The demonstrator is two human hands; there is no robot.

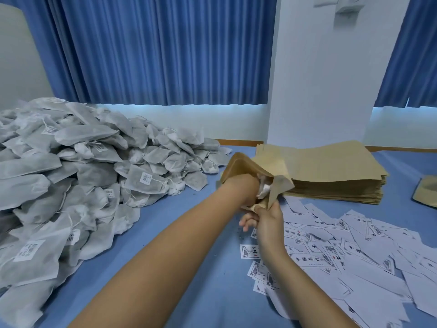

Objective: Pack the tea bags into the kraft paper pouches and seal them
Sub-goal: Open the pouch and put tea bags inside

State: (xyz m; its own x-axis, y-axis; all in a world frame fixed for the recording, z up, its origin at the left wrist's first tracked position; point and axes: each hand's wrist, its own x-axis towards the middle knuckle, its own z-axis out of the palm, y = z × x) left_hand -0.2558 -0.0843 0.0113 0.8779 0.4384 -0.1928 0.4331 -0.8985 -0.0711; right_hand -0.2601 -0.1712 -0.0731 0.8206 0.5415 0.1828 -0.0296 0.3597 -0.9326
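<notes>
Between the grey-white heap of filter-paper tea bags point(94, 162) and the flat stack of tan kraft paper pouches point(331, 171), just above the blue cloth-covered table point(201, 268), a single brown kraft paper pouch point(238, 166) is being held open and filled. Its lower mouth edge is being pinched by the right hand point(267, 223), with thumb and forefinger curled tight on the paper. The left hand is being pushed into the pouch past the left wrist point(246, 185), so its fingers are being hidden by the paper (whether they are closed on anything cannot be told). A crumpled white tea bag point(264, 188) is showing at the mouth beside that wrist, only partly inside.

By the look of it, filling is being done and sealing is not yet begun. A wide mouth is being called for, with the pinch being kept firm but at the edge only, so that the thin paper is not being torn. The bag at the mouth is probably needing to be pressed down, with strings and tags being tucked below the seal line. Scattered white printed paper labels point(354, 256) are lying near the right hand.
</notes>
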